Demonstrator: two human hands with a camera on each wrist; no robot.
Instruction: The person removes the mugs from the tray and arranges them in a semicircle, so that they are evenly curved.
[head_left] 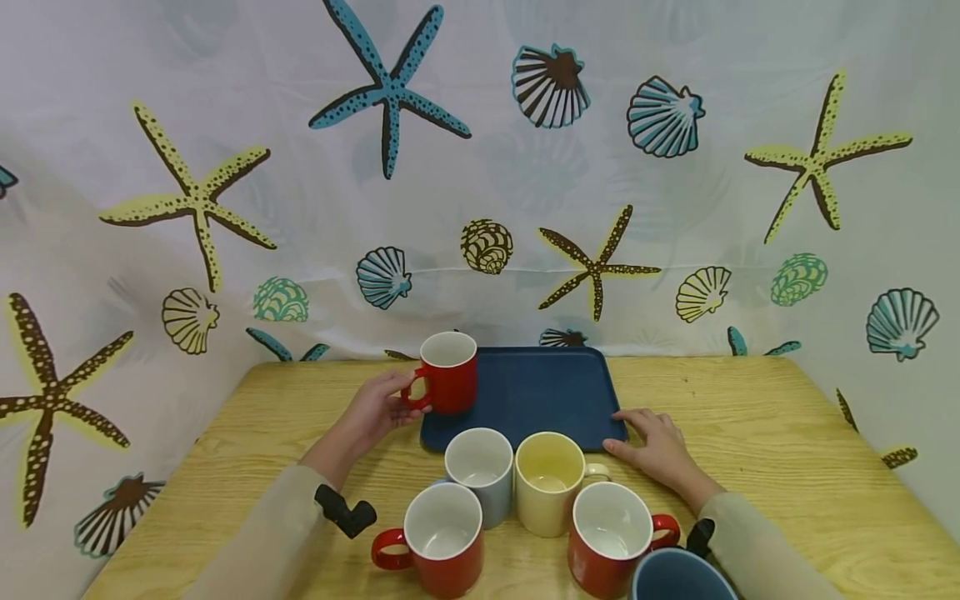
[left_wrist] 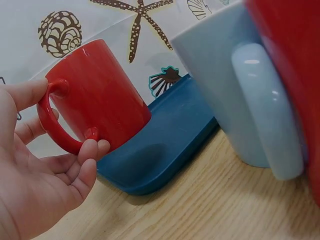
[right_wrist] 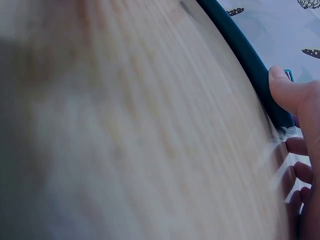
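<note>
My left hand (head_left: 378, 408) grips the handle of a red mug (head_left: 453, 387) with a white inside. The mug is upright, close over the left end of a dark blue tray (head_left: 543, 392). In the left wrist view, the thumb presses the top of the handle and the fingers curl at its lower end. Over at the tray's near right corner, my right hand (head_left: 656, 446) holds the edge between thumb and index finger. The right wrist view has the thumb against the tray rim (right_wrist: 250, 65), the other fingers low by the table.
Several mugs stand close together in front of the tray: a light blue one (head_left: 493, 492), a cream one (head_left: 543, 500), a red one on the left (head_left: 453, 567), another red one (head_left: 592, 558) and a darker blue one (head_left: 678, 579). A patterned curtain (head_left: 480, 183) hangs behind the wooden table (head_left: 750, 417).
</note>
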